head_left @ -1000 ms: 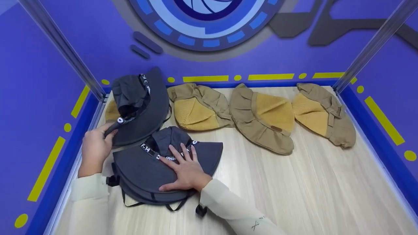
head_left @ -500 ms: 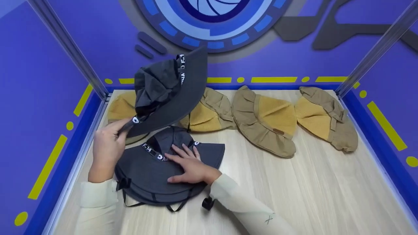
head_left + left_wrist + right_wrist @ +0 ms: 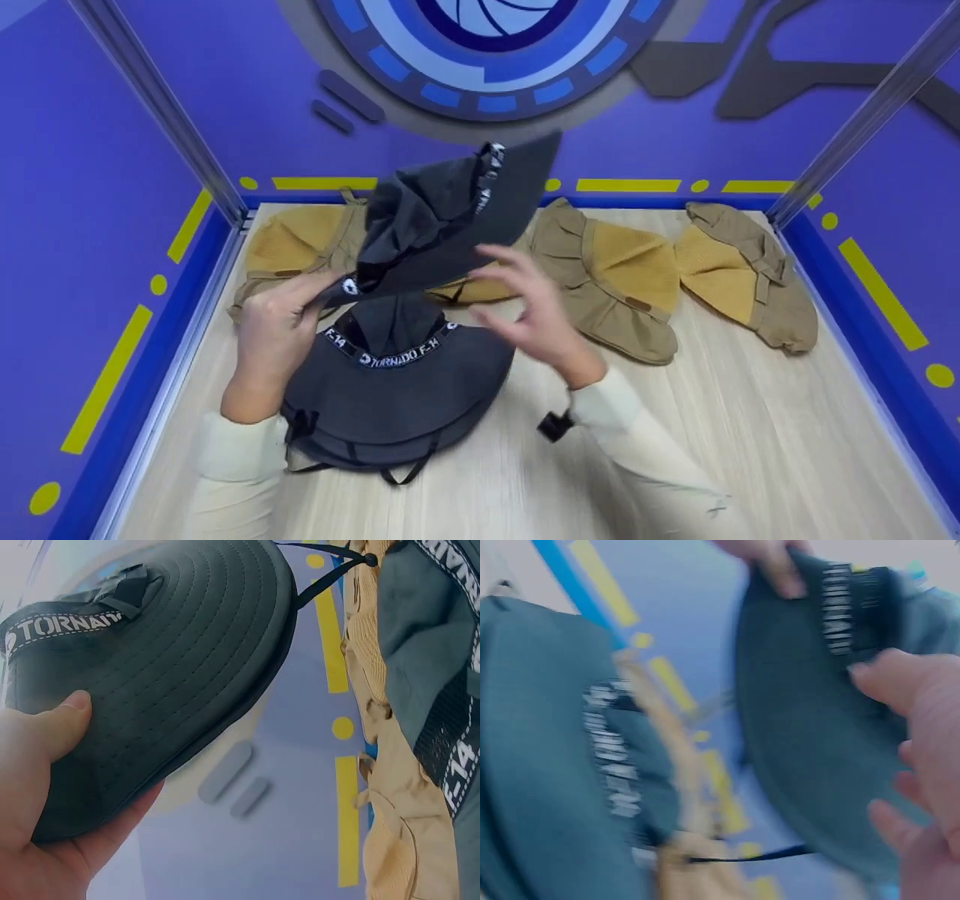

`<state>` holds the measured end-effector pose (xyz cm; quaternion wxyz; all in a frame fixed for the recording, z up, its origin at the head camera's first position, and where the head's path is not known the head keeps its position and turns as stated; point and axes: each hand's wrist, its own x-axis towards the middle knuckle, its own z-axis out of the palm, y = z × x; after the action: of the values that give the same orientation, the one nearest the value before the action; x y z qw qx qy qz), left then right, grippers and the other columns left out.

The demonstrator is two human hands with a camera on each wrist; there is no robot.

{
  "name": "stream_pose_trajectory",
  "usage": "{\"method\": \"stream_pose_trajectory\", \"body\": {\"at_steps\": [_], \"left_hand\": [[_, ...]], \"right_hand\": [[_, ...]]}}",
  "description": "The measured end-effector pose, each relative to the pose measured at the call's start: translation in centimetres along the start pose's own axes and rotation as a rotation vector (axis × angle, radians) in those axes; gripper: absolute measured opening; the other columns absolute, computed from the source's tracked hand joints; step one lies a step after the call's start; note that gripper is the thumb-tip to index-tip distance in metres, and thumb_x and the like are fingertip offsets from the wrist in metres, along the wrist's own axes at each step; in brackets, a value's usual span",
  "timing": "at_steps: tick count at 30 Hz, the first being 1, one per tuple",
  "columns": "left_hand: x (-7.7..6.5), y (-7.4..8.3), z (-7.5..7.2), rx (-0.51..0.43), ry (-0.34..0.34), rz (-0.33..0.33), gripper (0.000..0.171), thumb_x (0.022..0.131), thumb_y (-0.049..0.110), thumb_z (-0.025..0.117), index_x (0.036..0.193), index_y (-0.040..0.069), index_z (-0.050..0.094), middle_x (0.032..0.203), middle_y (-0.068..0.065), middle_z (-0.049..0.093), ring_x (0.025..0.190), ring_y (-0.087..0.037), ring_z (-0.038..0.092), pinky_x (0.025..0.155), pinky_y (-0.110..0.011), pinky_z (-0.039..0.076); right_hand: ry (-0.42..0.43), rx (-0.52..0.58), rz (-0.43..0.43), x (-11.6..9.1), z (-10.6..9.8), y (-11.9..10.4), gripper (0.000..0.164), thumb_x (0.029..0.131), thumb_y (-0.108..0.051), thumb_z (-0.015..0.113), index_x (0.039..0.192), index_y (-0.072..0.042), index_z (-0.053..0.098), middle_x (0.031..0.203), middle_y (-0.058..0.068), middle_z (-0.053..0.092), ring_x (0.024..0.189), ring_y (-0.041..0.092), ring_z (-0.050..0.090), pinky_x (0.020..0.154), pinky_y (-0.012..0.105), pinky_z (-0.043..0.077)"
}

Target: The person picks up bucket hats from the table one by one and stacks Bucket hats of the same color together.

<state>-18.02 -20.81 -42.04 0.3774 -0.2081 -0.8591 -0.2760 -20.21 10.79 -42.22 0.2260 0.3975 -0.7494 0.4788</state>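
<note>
My left hand pinches the brim of a dark grey bucket hat, raised above the table and tilted. In the left wrist view the thumb lies on top of the stitched brim, with fingers beneath it. My right hand is beside the hat's right side, fingers spread and loosely bent; in the right wrist view it is close to the brim, and contact cannot be told. Below lies a stack of dark grey hats, its top band lettered "TORNADO F-14" and black cords showing at its front.
Along the back of the wooden table lie several tan and yellow hats, including a left one, a middle one and a right one. The raised hat partly covers another. Blue-purple panels enclose the sides and back.
The left hand has lifted the grey hat off the back-left and carried it right, uncovering a tan hat. The right hand has left the stack and moved up and right towards the raised hat.
</note>
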Motion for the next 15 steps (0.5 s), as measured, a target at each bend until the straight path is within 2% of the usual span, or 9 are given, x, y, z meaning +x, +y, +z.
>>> {"method": "stream_pose_trajectory", "body": {"at_steps": [3,5,6,9,11,13,15], "left_hand": [[0.3,0.6,0.4,-0.018,-0.017,0.056,0.035,0.079,-0.003,0.067,0.102,0.023,0.075,0.099,0.004,0.073,0.09,-0.015,0.07,0.076,-0.032,0.054],[0.5,1.1,0.7,-0.027,-0.027,0.086,0.034,0.082,0.001,0.067,0.104,0.026,0.074,0.1,0.007,0.073,0.092,-0.013,0.069,0.077,-0.031,0.054],[0.6,1.3,0.9,-0.037,-0.031,0.098,0.034,0.083,0.002,0.067,0.104,0.027,0.074,0.101,0.008,0.072,0.092,-0.012,0.069,0.077,-0.03,0.054],[0.8,1.8,1.6,-0.061,-0.045,0.132,0.031,0.086,0.006,0.065,0.106,0.028,0.073,0.101,0.009,0.072,0.093,-0.011,0.068,0.079,-0.03,0.054],[1.0,2.0,2.0,-0.077,-0.058,0.147,0.031,0.087,0.005,0.064,0.106,0.027,0.073,0.102,0.008,0.072,0.093,-0.012,0.068,0.08,-0.031,0.054],[1.1,2.1,2.3,-0.087,-0.065,0.155,0.03,0.086,0.005,0.063,0.106,0.025,0.073,0.102,0.007,0.072,0.093,-0.013,0.068,0.08,-0.031,0.054],[1.3,2.1,2.5,-0.099,-0.067,0.156,0.029,0.086,0.006,0.064,0.105,0.025,0.074,0.101,0.008,0.072,0.093,-0.013,0.068,0.079,-0.031,0.054]], "right_hand": [[0.177,-0.167,-0.089,1.7,-3.8,-0.6,0.048,0.063,0.002,0.083,0.107,0.0,0.064,0.127,0.026,0.051,0.121,0.042,0.045,0.105,0.048,0.035],[0.212,-0.305,-0.099,2.1,-6.2,-0.1,0.057,0.06,-0.007,0.087,0.112,-0.004,0.063,0.133,0.023,0.047,0.128,0.04,0.039,0.11,0.049,0.029],[0.201,-0.372,-0.088,2.2,-7.3,0.3,0.062,0.06,-0.012,0.089,0.116,-0.007,0.063,0.138,0.021,0.044,0.133,0.038,0.035,0.112,0.051,0.024],[0.093,-0.563,-0.033,1.8,-10.4,1.5,0.074,0.058,-0.033,0.09,0.124,-0.017,0.061,0.149,0.012,0.035,0.142,0.033,0.022,0.115,0.054,0.014],[-0.009,-0.632,0.024,1.2,-12.2,1.8,0.078,0.057,-0.041,0.089,0.127,-0.022,0.06,0.153,0.006,0.03,0.144,0.031,0.017,0.114,0.056,0.013],[-0.1,-0.625,0.085,0.7,-13.7,2.1,0.076,0.058,-0.045,0.087,0.126,-0.025,0.061,0.154,0.0,0.029,0.145,0.028,0.015,0.113,0.058,0.016],[-0.174,-0.569,0.145,0.1,-14.8,2.1,0.067,0.061,-0.042,0.086,0.123,-0.027,0.063,0.152,-0.005,0.033,0.144,0.025,0.019,0.112,0.056,0.022]]}}
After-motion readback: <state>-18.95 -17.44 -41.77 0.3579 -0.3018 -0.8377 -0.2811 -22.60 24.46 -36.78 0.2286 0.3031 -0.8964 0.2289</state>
